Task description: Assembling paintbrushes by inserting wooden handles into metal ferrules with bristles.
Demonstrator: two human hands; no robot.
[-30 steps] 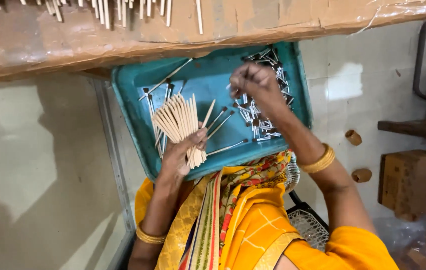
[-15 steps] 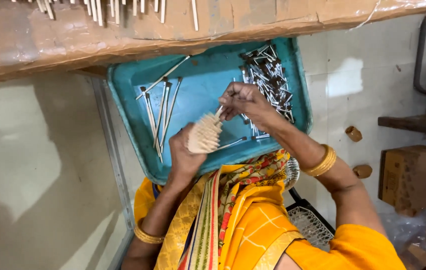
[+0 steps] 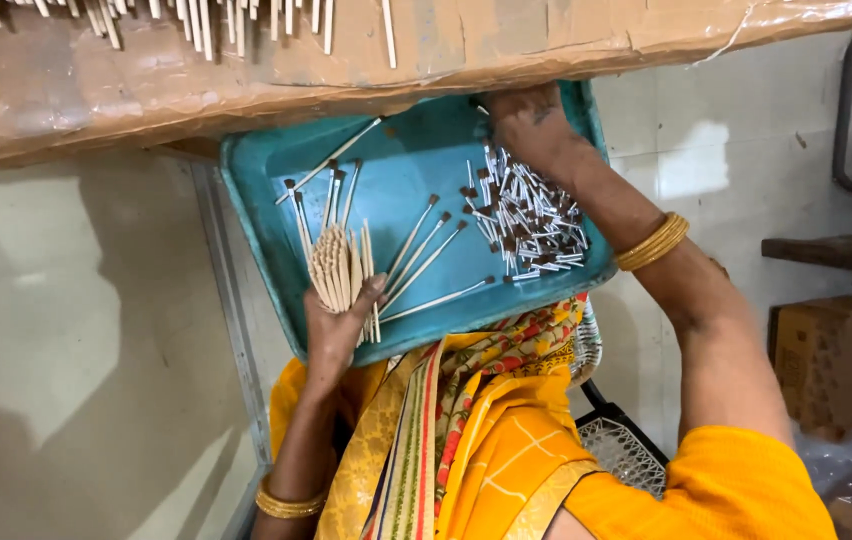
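The left hand (image 3: pixel 338 325) is clamped on a fanned bundle of thin pale wooden sticks (image 3: pixel 338 268), held upright over the near edge of the shallow teal plastic tray (image 3: pixel 246 190), likely to keep them sorted and ready. The right hand (image 3: pixel 531 125) reaches to the tray's far rim under the cardboard-covered bench (image 3: pixel 146 90); I cannot tell whether its fingers are closed. Loose brown-tipped sticks (image 3: pixel 426 245) lie spread beside a dense pile of short brown-tipped sticks (image 3: pixel 526 220)

Small home workshop: tiled floor (image 3: pixel 66 330), cardboard-covered bench (image 3: pixel 246 70), tray (image 3: pixel 406 160) of tipped sticks (image 3: pixel 526 215).
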